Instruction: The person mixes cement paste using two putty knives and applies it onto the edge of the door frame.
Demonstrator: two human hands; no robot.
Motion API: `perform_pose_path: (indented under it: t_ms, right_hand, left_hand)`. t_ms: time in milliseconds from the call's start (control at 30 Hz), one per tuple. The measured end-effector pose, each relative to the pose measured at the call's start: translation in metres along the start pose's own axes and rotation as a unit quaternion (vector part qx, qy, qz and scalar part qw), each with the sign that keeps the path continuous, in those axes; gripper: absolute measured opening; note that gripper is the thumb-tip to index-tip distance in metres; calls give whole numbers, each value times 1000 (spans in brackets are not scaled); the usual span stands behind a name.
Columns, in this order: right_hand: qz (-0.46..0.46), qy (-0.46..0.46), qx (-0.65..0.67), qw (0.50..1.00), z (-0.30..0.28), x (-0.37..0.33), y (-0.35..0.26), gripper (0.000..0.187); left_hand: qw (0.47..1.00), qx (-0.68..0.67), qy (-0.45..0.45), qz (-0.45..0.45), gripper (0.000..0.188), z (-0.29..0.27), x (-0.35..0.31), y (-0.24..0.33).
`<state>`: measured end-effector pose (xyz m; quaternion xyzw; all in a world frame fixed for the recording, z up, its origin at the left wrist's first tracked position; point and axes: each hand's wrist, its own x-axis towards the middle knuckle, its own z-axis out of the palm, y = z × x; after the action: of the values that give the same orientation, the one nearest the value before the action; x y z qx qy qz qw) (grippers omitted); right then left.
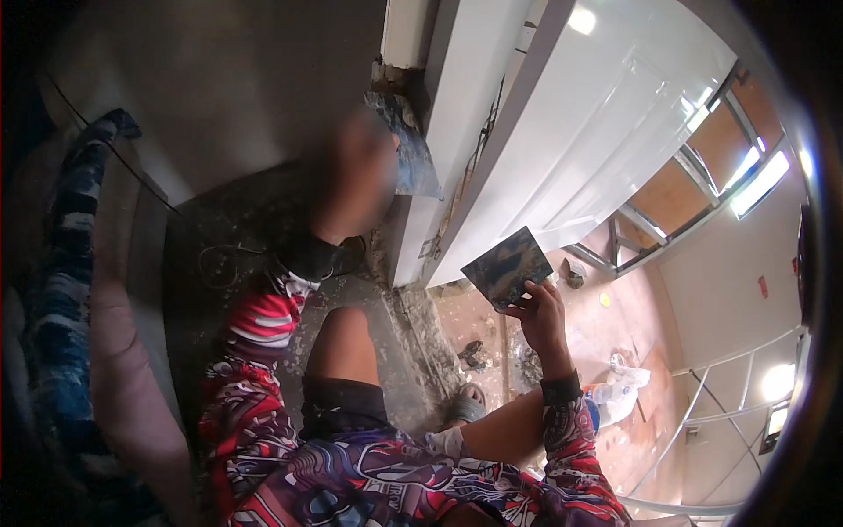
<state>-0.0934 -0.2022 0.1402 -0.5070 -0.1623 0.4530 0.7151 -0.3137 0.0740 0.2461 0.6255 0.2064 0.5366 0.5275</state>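
Observation:
My left hand (358, 162) is raised beside the white door frame (439, 114), its fingers mostly smeared. It grips the edge of a thin blue-grey sheet (414, 149) with pale smears, which lies against the frame; what kind of sheet it is I cannot make out. My right hand (542, 318) is closed on the lower corner of a dark square plate (509, 268), thumb on top. Tan smears cover the middle of the plate. It is tilted in front of the open white door (606, 114), apart from the left hand.
A rough concrete threshold (408, 329) runs below the frame. My sandalled foot (465, 406) rests near small dark debris (472, 356). A white plastic bag (619, 391) lies at right. Blue-and-white cloth (66, 290) hangs at far left. Metal framing (676, 189) stands behind the door.

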Motion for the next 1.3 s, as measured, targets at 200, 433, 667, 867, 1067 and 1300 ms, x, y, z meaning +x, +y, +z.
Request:
perform_pose_path:
  t_ms: [200, 433, 667, 867, 1067, 1300]
  right_hand:
    - [2, -4, -5, 1000, 10, 0, 0, 19]
    - [-8, 0, -9, 1000, 1, 6, 2, 17]
    - [10, 7, 7, 1000, -2, 3, 6, 17]
    - [88, -73, 54, 992, 42, -1, 26, 24]
    - [57, -88, 70, 992, 55, 5, 33, 21]
    - [0, -83, 88, 993, 70, -3, 19, 20]
  left_hand:
    - [996, -79, 40, 11, 19, 8, 14, 48]
    - [975, -209, 43, -69, 5, -5, 5, 53]
    - [997, -68, -21, 17, 16, -45, -29, 47]
    - [992, 100, -72, -2, 13, -56, -66, 9]
    - [999, 15, -35, -8, 13, -16, -80, 10]
    - [994, 71, -72, 51, 15, -6, -95, -6]
